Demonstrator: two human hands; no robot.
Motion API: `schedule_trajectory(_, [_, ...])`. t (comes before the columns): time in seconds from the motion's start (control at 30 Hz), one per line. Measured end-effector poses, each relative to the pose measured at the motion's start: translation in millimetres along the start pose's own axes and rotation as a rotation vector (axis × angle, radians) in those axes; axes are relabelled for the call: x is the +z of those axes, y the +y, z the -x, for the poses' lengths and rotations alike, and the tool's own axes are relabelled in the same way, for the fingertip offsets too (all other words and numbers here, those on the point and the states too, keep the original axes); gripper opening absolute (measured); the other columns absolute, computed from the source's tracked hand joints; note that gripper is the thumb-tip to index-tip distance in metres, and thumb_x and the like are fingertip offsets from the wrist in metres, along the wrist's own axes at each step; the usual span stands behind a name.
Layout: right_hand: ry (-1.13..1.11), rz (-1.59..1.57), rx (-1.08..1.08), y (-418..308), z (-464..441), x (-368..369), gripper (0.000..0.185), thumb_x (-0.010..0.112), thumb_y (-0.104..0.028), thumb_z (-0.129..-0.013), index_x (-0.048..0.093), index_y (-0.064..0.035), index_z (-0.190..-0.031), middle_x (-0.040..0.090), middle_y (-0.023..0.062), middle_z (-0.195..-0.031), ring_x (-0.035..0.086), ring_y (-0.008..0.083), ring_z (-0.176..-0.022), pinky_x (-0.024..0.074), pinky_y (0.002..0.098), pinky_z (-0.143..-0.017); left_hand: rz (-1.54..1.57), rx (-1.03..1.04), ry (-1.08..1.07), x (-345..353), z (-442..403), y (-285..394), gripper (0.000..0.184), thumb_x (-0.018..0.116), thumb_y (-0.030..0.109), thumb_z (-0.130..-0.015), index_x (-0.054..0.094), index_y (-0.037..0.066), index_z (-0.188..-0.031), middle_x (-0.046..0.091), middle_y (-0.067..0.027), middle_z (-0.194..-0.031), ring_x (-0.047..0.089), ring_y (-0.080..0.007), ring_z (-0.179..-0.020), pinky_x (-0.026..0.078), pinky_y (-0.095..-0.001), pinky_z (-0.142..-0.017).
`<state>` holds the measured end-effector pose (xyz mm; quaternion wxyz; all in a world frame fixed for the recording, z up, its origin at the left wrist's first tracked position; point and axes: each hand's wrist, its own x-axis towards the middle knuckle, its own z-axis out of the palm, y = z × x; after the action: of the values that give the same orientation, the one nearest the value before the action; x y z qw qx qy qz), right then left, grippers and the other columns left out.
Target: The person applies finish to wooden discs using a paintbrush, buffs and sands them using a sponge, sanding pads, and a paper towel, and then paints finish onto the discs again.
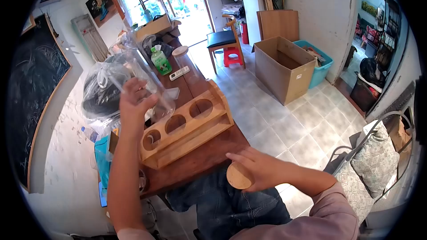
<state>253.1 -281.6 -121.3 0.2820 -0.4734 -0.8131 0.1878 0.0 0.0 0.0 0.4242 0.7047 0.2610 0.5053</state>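
A clear tube [153, 84], tilted, is held above the far left part of a three-holed wooden rack [188, 116] by a person's left hand [137, 98], fingers curled around its side. The right hand [255, 166], well apart from the left, grips a round wooden disc [239, 176] by its edge, in front of the rack and over the person's jeans [218, 209]. Whether the tube's lower end touches the rack cannot be told.

The rack rests on a red-brown bench [200, 160], its right end close to the bench's edge. Beyond the rack stand a lidded clear jar [181, 51] and a green-labelled bottle [160, 61], with a white remote [179, 73] lying between them and the rack. A bulging plastic bag [104, 91] sits to the rack's left; a cardboard box [284, 71] stands on the tiled floor [275, 126] to its right.

The smooth-looking tube could slip if the single-handed hold loosens, or knock the rack's rim if lowered at this slant. A bump might push the rack over the nearby edge, and the disc, pinched beyond the bench, could drop floorward.
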Motion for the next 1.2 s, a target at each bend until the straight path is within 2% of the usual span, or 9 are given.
schedule_trajectory(0.07, [0.039,0.006,0.006,0.8,-1.5,16.9,0.111,0.090,-0.032,-0.069,0.028,0.0002,-0.155,0.052,0.0244,-0.133,0.048,0.0419,-0.123,0.0426,0.0462,-0.106,-0.050,0.017,-0.011,3.6,-36.6,-28.9,0.074,0.087,0.009,-0.072,0.049,0.006,-0.135,0.059,-0.0109,-0.122,0.058,-0.0187,-0.101,0.050,-0.0331,-0.091])
schedule_trajectory(0.27, [0.158,-0.180,0.081,49.4,2.6,39.5,0.104,0.090,-0.030,-0.070,0.033,-0.0002,-0.151,0.052,0.0239,-0.132,0.048,0.0419,-0.122,0.0429,0.0462,-0.105,-0.244,-0.187,-0.179,55.0,-124.9,-147.5,0.078,0.093,0.011,-0.065,0.052,-0.001,-0.130,0.058,-0.0080,-0.110,0.060,-0.0190,-0.095,0.052,-0.0333,-0.085])
schedule_trajectory(0.37, [0.202,-0.254,0.090,62.0,1.2,48.8,0.102,0.090,-0.028,-0.070,0.034,-0.0013,-0.151,0.052,0.0212,-0.134,0.048,0.0408,-0.122,0.0429,0.0463,-0.105,-0.296,-0.182,-0.320,65.7,-139.1,-189.1,0.080,0.094,0.013,-0.064,0.053,-0.003,-0.130,0.059,-0.0080,-0.110,0.060,-0.0198,-0.099,0.052,-0.0338,-0.087])
schedule_trajectory(0.4, [0.219,-0.291,0.088,64.4,0.6,52.9,0.101,0.090,-0.027,-0.070,0.034,-0.0017,-0.151,0.052,0.0202,-0.135,0.048,0.0403,-0.122,0.0430,0.0463,-0.105,-0.438,-0.337,-0.376,71.3,-143.2,-180.4,0.083,0.095,0.013,-0.064,0.052,-0.004,-0.132,0.058,-0.0107,-0.119,0.058,-0.0205,-0.109,0.051,-0.0346,-0.091])
schedule_trajectory(0.77, [0.293,-0.385,0.085,88.0,-6.2,68.9,0.101,0.090,-0.018,-0.069,0.035,-0.0010,-0.151,0.050,0.0194,-0.141,0.047,0.0408,-0.125,0.0438,0.0458,-0.105,-0.386,-0.338,-0.410,82.4,-159.1,-227.8,0.097,0.096,0.015,-0.066,0.040,-0.004,-0.142,0.054,-0.0188,-0.137,0.053,-0.0259,-0.126,0.048,-0.0365,-0.102])
schedule_trajectory(1.07, [0.215,-0.404,-0.003,70.7,-13.2,79.7,0.095,0.091,-0.016,-0.066,0.040,-0.0004,-0.146,0.048,0.0186,-0.148,0.046,0.0400,-0.132,0.0365,0.0463,-0.110,-0.683,-0.392,-0.571,58.7,-140.2,-143.6,0.092,0.087,0.036,-0.079,0.039,0.000,-0.148,0.059,-0.0179,-0.134,0.059,-0.0265,-0.119,0.054,-0.0398,-0.093])
schedule_trajectory(1.13, [0.154,-0.402,0.004,69.4,-21.4,73.3,0.093,0.092,-0.018,-0.066,0.043,-0.0025,-0.144,0.048,0.0181,-0.148,0.045,0.0386,-0.132,0.0368,0.0461,-0.110,-0.590,-0.344,-0.492,52.4,-115.4,-54.7,0.074,0.082,0.030,-0.085,0.048,0.001,-0.143,0.062,-0.0184,-0.128,0.063,-0.0263,-0.112,0.057,-0.0390,-0.090])
schedule_trajectory(1.17, [0.124,-0.402,0.020,67.8,-19.5,73.9,0.093,0.092,-0.018,-0.067,0.042,-0.0027,-0.144,0.048,0.0180,-0.148,0.045,0.0382,-0.132,0.0373,0.0458,-0.110,-0.657,-0.157,-0.493,42.4,-96.6,-29.7,0.069,0.081,0.029,-0.085,0.051,0.000,-0.140,0.063,-0.0174,-0.125,0.065,-0.0264,-0.109,0.058,-0.0382,-0.088])
schedule_trajectory(1.2, [0.105,-0.401,0.029,67.2,-20.6,75.3,0.093,0.092,-0.018,-0.067,0.042,-0.0029,-0.144,0.048,0.0179,-0.148,0.045,0.0379,-0.132,0.0378,0.0456,-0.110,-0.725,-0.105,-0.436,37.8,-71.6,17.1,0.062,0.079,0.018,-0.086,0.052,0.005,-0.141,0.062,-0.0113,-0.124,0.062,-0.0194,-0.111,0.056,-0.0339,-0.083])
